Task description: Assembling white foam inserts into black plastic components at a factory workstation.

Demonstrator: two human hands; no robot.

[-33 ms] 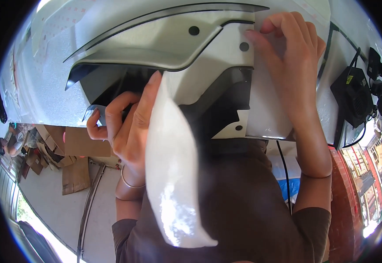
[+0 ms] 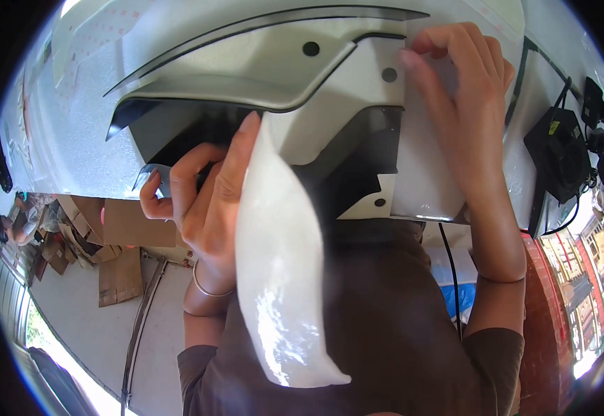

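A curved moulded panel [image 2: 232,52], pale cream with black edges, dark grey recesses and round dark spots, lies on the pale work surface. A glossy white curved strip [image 2: 281,263] juts from its lower middle toward me, narrow at the top and wide below. My left hand [image 2: 208,187] is curled round the panel's lower dark part, its index finger straight up beside the strip's narrow end. What its other fingertips press on is partly hidden. At the panel's right edge is my right hand [image 2: 458,76], thumb and index fingertips close together; anything between them is too small to make out.
Bubble wrap or clear film [image 2: 59,132] covers the surface's left side. A black power adapter [image 2: 557,142] with cables sits at the right. Cardboard boxes [image 2: 135,223] lie on the floor at left, near another person [image 2: 19,225]. A black cable [image 2: 452,277] hangs below the surface edge.
The panel and the white strip have shifted slightly to the right, along with both hands. The grip of each hand looks the same.
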